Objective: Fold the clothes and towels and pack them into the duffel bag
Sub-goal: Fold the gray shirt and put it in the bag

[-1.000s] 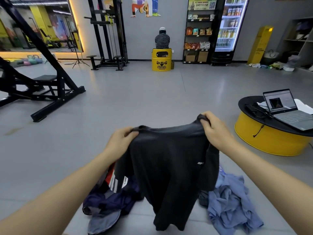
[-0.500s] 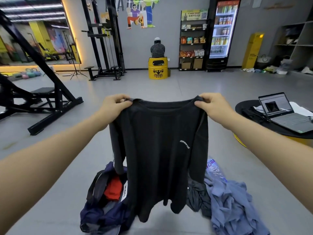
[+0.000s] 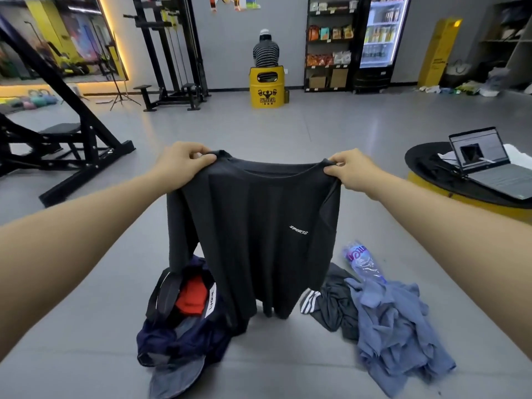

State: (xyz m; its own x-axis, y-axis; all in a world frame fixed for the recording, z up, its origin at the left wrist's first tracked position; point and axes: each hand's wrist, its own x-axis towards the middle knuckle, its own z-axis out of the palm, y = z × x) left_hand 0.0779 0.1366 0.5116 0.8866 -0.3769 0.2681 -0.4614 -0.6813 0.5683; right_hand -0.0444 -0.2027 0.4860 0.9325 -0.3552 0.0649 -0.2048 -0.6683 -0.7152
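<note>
Head view. Black sweatshirt [image 3: 259, 231] held up and spread by its shoulders, hanging front-out below and between both hands. Left hand [image 3: 184, 162] gripping one shoulder, fingers curled over the cloth; right hand [image 3: 352, 171] gripping the other shoulder likewise. On the floor [image 3: 86, 326], lower left of the hem, open navy duffel bag [image 3: 178, 338] with red cloth inside. Lower right: grey striped garment [image 3: 334, 306], crumpled blue garment [image 3: 397, 335], plastic bottle [image 3: 362, 260].

A gym — black weight rack [image 3: 57, 116], kettlebells [image 3: 34, 100], cable machine [image 3: 172, 53] and drinks fridge [image 3: 380, 38].
</note>
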